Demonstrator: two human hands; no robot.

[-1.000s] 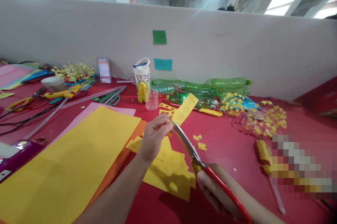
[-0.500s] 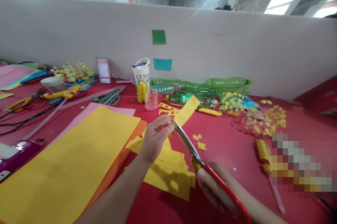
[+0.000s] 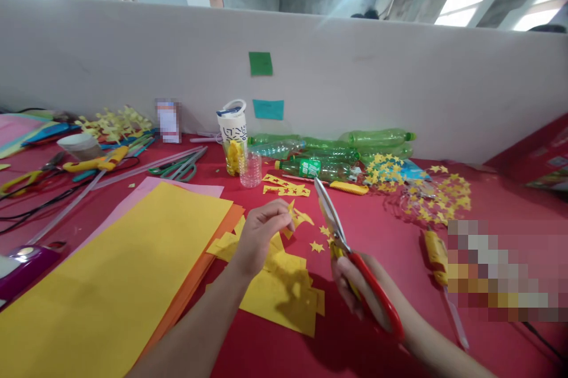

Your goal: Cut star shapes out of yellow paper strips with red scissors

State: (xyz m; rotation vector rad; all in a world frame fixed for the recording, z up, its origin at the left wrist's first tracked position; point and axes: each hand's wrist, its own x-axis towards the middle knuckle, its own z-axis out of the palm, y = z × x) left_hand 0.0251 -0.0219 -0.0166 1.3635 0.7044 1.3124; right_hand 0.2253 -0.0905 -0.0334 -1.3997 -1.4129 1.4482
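Between the fingertips of my left hand (image 3: 261,236) is a small yellow paper piece (image 3: 303,216) with pointed edges. My right hand (image 3: 357,283) is wrapped round a pair of scissors (image 3: 375,292) with red and yellow handles; the metal blades point up and away, to the right of the paper and apart from it. Several yellow paper stars (image 3: 316,246) lie on the red table between my hands. Under my left hand are loose yellow paper pieces (image 3: 279,292). Farther back lie yellow strips (image 3: 288,189) with star-shaped holes.
Stacked yellow sheets (image 3: 133,271) cover the left front. Green plastic bottles (image 3: 377,138), a white patterned cup (image 3: 232,126) and a clear bottle part (image 3: 251,170) stand along the back wall. At right are star clusters (image 3: 444,197) and a yellow glue gun (image 3: 436,257).
The scissors have drawn away from my left hand, their tips now higher and free of the paper. The long yellow strip no longer stands up there; a smaller pointed piece shows. The view shifted slightly.
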